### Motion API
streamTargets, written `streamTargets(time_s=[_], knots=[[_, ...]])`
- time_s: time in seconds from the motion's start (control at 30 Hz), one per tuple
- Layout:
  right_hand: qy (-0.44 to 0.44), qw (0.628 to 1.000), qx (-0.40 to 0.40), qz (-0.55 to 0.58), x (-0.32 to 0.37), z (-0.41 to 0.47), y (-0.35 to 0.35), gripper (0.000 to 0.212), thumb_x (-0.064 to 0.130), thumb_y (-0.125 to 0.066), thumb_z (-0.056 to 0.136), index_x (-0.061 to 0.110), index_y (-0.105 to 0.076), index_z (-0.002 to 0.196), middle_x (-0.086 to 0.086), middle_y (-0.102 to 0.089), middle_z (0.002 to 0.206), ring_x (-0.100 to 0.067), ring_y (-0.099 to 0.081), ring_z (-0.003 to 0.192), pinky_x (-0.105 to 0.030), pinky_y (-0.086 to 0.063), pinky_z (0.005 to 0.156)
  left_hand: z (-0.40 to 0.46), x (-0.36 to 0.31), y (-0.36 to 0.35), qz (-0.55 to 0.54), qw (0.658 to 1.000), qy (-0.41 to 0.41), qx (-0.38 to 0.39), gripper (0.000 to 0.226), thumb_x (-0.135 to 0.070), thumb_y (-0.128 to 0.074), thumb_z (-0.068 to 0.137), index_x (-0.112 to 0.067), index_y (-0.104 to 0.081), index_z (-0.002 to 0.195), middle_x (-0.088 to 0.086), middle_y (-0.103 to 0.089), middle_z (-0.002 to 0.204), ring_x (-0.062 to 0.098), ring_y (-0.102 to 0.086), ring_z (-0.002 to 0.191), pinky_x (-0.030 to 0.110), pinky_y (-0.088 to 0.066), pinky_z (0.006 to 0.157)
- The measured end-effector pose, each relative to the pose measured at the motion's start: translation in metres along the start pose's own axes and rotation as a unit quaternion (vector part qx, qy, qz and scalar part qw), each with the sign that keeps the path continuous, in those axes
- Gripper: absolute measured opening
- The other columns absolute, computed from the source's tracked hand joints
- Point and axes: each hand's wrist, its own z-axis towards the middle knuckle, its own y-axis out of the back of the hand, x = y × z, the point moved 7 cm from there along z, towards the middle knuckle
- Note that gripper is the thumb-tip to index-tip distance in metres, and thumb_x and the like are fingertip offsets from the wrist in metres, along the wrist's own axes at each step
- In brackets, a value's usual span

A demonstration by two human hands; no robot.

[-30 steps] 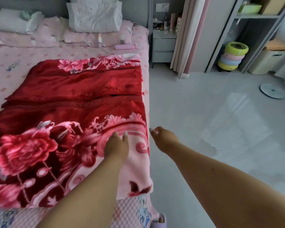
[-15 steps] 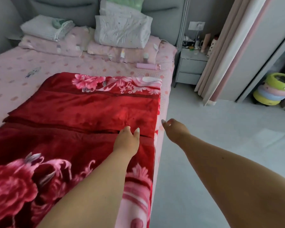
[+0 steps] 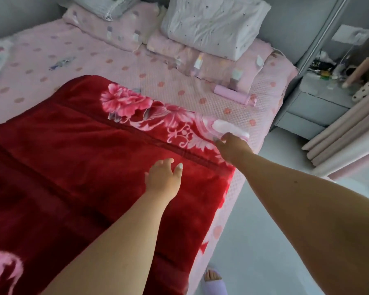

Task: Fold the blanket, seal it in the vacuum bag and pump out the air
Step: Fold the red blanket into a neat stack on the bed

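Red plush blanket (image 3: 90,167) with pink flower print lies partly folded on the pink dotted bed (image 3: 158,77), both hands reaching over it.

Left hand (image 3: 163,180) hovers or rests on the deep-pile red fold, fingers loosely bent, gripping nothing. Right hand (image 3: 232,145) reaches the far right floral corner; whether it grips is unclear. A pink cylinder (image 3: 232,94) lies near the quilted pillows (image 3: 213,24).

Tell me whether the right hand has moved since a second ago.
Yes. The right hand has gone up the bed toward the pillows: from beside the blanket's near flowered end, off the mattress edge, to its far flowered corner.
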Motion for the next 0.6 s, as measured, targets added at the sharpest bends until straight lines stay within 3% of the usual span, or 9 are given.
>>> streamTargets(time_s=[0.07,0.17,0.23,0.37,0.47,0.6], knots=[[0.009,0.999,0.0,-0.031,-0.003,0.041,0.004,0.056,0.055,-0.037,0.095,0.016,-0.042,0.135,-0.014,-0.058,0.123,-0.032,-0.057,0.11,-0.039,-0.046,0.09,0.023,0.022,-0.004,0.071,0.994,0.074,-0.037,0.058,-0.056,-0.031,0.096,-0.03,-0.03,0.147,0.008,-0.023,0.157,0.029,-0.012,0.146,0.055,-0.004,0.116],[0.025,0.998,-0.008,-0.057,-0.004,0.094,0.008,0.057,0.051,-0.042,0.095,0.012,-0.041,0.136,-0.016,-0.051,0.132,-0.034,-0.048,0.121,-0.041,-0.04,0.097,-0.012,0.073,-0.065,0.13,0.973,0.171,0.087,0.069,-0.069,-0.007,0.089,-0.04,0.009,0.149,0.006,0.009,0.161,0.033,0.011,0.147,0.057,0.003,0.117],[0.027,0.998,-0.006,-0.052,-0.003,0.124,0.004,0.059,0.049,-0.048,0.092,0.011,-0.041,0.137,-0.016,-0.048,0.135,-0.035,-0.045,0.124,-0.041,-0.039,0.098,-0.037,0.088,-0.094,0.146,0.965,0.178,0.123,0.071,-0.071,0.011,0.08,-0.041,0.021,0.143,0.005,0.015,0.161,0.031,0.015,0.146,0.054,0.003,0.118],[0.004,0.996,0.06,-0.062,0.0,0.171,-0.02,0.081,0.062,-0.052,0.083,0.008,-0.036,0.141,-0.018,-0.042,0.141,-0.037,-0.04,0.129,-0.045,-0.035,0.106,-0.014,0.088,-0.083,0.086,0.976,0.194,0.047,0.073,-0.07,0.016,0.079,-0.045,0.009,0.147,0.002,0.007,0.162,0.026,0.012,0.147,0.052,0.007,0.116],[-0.031,0.992,0.125,-0.004,-0.009,0.189,-0.041,0.099,0.073,-0.062,0.069,0.008,-0.039,0.141,-0.017,-0.043,0.143,-0.036,-0.042,0.129,-0.043,-0.035,0.107,0.005,0.067,-0.073,0.071,0.988,0.14,-0.003,0.069,-0.07,0.011,0.084,-0.045,0.008,0.148,0.0,0.009,0.161,0.021,0.013,0.147,0.049,0.01,0.115],[-0.039,0.983,0.181,0.003,-0.019,0.196,-0.042,0.086,0.06,-0.079,0.061,0.01,-0.055,0.128,-0.011,-0.055,0.132,-0.031,-0.052,0.12,-0.034,-0.038,0.094,0.019,0.063,-0.086,0.037,0.984,0.162,0.064,0.07,-0.07,0.007,0.084,-0.044,0.004,0.149,-0.001,0.007,0.162,0.019,0.013,0.147,0.051,0.009,0.115]])
